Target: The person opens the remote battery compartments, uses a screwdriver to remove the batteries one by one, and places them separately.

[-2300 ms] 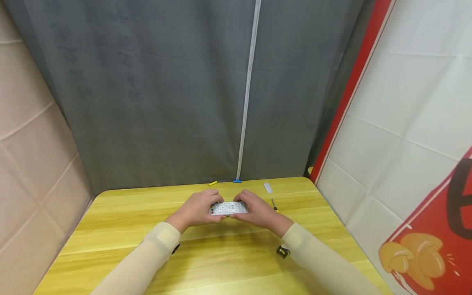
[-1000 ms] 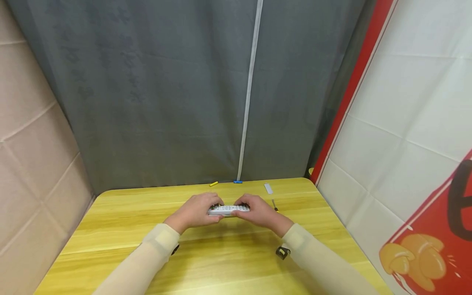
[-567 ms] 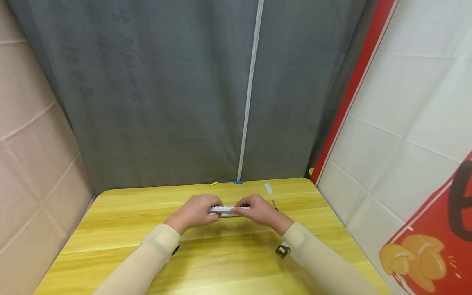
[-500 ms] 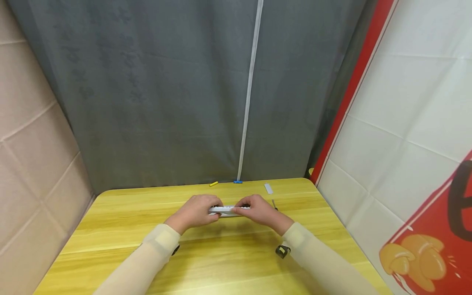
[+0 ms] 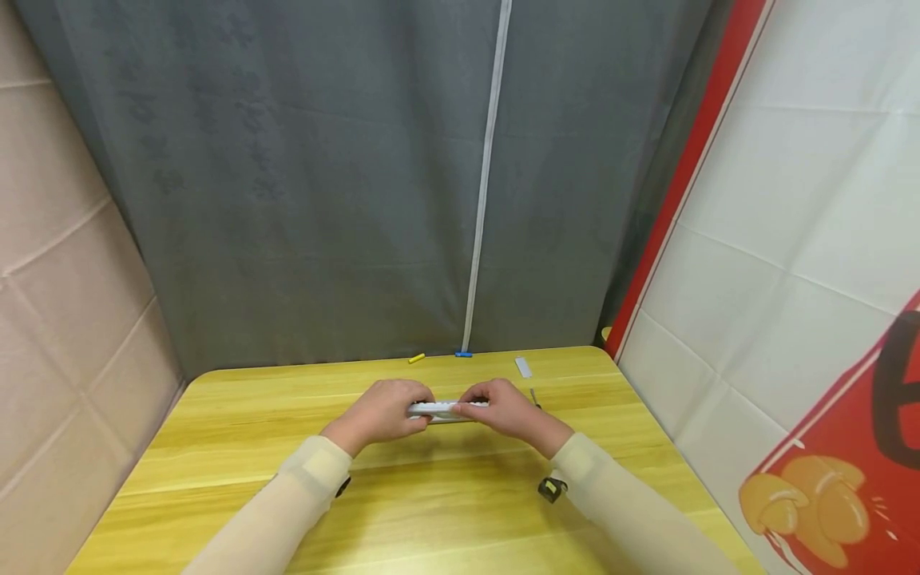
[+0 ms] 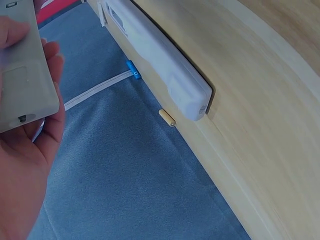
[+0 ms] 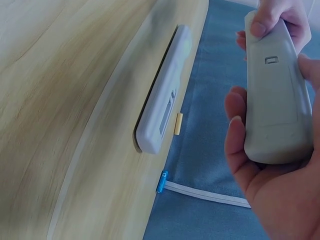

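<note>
Both hands grip a light-grey remote control [image 5: 431, 409] above the middle of the table. My left hand [image 5: 381, 411] has its left end and my right hand [image 5: 506, 411] its right end. In the head view its near long edge faces me, and the fingers cover much of its buttons. The wrist views show its plain back with a battery cover, thumbs pressing on it. A second remote [image 6: 162, 60] lies on the table beyond, a rectangular opening in its upper side [image 7: 165, 117]. In the head view the hands and held remote mostly hide it.
Near the wooden table's [image 5: 251, 415] back edge lie a yellow battery [image 5: 416, 358], a blue battery [image 5: 463, 354] and a flat white cover [image 5: 523, 367]. A small screwdriver [image 5: 535, 399] lies beside the right wrist. A grey curtain [image 5: 323, 200] hangs behind.
The held remote has tilted: its keypad faced me earlier, and now mostly its near edge shows. The right thumb has shifted up along that edge. Over the last half second almost nothing moved.
</note>
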`<state>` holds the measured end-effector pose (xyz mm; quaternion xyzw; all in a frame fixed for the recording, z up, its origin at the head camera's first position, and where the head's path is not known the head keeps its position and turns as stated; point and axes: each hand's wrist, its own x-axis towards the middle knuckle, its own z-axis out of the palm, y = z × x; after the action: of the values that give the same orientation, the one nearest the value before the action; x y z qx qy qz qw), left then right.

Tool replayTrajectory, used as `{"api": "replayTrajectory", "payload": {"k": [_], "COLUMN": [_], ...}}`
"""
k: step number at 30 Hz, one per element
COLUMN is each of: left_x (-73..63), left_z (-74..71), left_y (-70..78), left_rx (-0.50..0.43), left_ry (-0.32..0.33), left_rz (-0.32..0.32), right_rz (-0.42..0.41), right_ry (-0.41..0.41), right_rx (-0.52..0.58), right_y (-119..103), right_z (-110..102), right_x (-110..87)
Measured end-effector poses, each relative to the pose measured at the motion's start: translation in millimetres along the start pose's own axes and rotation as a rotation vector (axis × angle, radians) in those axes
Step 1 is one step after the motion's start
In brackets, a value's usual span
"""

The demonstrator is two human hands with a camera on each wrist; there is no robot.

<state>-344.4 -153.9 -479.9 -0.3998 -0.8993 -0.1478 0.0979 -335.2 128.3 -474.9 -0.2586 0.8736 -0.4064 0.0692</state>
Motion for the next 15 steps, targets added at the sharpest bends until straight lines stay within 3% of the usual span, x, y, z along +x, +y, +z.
{"api": "replayTrajectory", "payload": {"k": [10, 15], "left_x": [0.3, 0.7], "left_z": [-0.4, -2.4], "left_y": [-4.4, -4.8], "left_rx": [-0.043, -0.121], "left_ry": [-0.027, -0.082], "left_rz": [-0.018, -0.064], "right_rz": [-0.082, -0.100], "right_ry": [0.004, -0.002], "right_rx": [-0.054, -0.093], "right_y": [3.9, 4.1], "right_z": [0.3, -0.7], "right_x": [0.9, 0.1]}}
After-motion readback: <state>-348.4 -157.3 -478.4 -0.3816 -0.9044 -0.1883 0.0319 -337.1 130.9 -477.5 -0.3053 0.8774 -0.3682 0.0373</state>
